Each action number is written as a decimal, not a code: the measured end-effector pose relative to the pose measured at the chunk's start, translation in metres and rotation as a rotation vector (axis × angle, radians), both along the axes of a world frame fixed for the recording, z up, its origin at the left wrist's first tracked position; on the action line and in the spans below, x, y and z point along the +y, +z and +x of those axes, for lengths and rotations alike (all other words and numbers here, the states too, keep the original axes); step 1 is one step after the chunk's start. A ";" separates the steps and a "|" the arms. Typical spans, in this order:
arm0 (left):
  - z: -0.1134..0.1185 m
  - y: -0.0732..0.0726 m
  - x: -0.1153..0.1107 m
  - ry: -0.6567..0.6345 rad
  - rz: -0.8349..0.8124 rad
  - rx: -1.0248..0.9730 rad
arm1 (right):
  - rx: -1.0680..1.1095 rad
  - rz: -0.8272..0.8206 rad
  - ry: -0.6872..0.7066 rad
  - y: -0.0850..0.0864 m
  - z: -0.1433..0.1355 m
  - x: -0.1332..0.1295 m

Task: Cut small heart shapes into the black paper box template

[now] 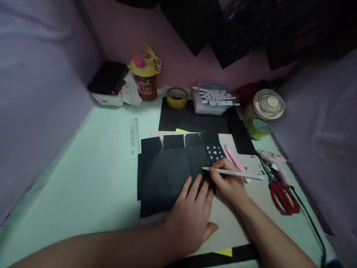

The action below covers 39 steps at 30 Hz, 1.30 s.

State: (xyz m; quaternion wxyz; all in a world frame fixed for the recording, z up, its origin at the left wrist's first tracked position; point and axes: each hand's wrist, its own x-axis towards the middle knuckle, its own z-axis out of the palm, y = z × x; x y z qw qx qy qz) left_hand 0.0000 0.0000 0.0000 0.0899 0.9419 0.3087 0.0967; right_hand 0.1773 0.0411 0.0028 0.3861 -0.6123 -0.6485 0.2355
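Observation:
My left hand lies flat with its fingers stretched over the lower right part of a black paper piece with cut flaps along its top. In my right hand a white pen is pinched, its tip touching the black paper just above my left fingertips. A dark square with white stars and a heart sits just beyond the right hand. Close by that hand lies a pink pen-shaped tool. Beneath everything is a pale board.
Red-handled scissors and a pink glue gun with a black cord lie at right. A ruler lies left. Along the back stand a drink bottle, yellow tape, a box of markers and a lidded jar.

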 end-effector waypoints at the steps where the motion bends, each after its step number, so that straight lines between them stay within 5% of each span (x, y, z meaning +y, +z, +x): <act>1: 0.000 0.000 0.001 0.001 -0.001 0.003 | -0.001 -0.008 0.000 0.000 0.000 0.000; 13: 0.000 0.003 0.003 0.001 0.000 -0.001 | 0.065 0.052 0.008 -0.004 0.003 0.000; 18: 0.000 0.002 0.003 0.002 0.010 -0.007 | 0.251 0.264 -0.056 -0.001 0.002 0.000; 24: 0.000 0.001 0.003 0.004 0.034 -0.004 | 0.158 0.390 -0.181 0.003 0.005 -0.004; 35: 0.000 0.001 0.003 -0.001 0.011 0.039 | 0.234 0.282 -0.300 0.016 0.004 -0.002; 39: 0.000 0.002 0.003 -0.003 0.012 0.037 | 0.278 0.095 -0.167 0.038 0.000 0.000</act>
